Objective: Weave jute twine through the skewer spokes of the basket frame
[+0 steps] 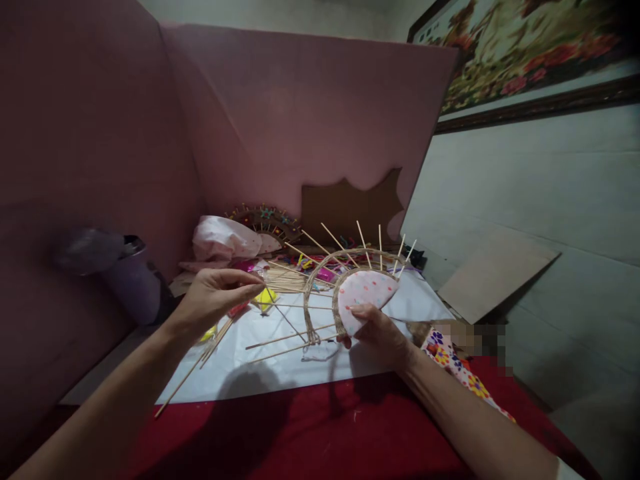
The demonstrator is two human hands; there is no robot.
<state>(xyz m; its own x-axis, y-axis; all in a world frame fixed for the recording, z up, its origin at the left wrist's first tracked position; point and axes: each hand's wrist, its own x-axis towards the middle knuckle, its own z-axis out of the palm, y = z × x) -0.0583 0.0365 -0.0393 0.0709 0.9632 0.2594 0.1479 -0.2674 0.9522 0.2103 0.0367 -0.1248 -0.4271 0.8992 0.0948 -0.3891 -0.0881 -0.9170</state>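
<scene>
My right hand (380,333) grips the lower edge of a woven fan, thumb on the front of its pale, dotted half-round panel (367,293). Thin wooden sticks (343,245) spread outward from the panel. Brown twine (311,293) is woven across the sticks in an inner and an outer band. To the left, my left hand (225,288) pinches a loose strand of twine (286,319) between thumb and fingers. That strand runs taut down to the lower end of the outer band. Part of the panel's lower edge is hidden by my right hand.
White paper (210,380) covers part of the red cloth (320,433). Loose sticks (215,343) lie at the left, more (287,279) behind. A finished-looking decorated fan (265,220), bunched pale cloth (220,237) and brown cardboard (350,207) stand at the back. A purple bin (133,287) is left.
</scene>
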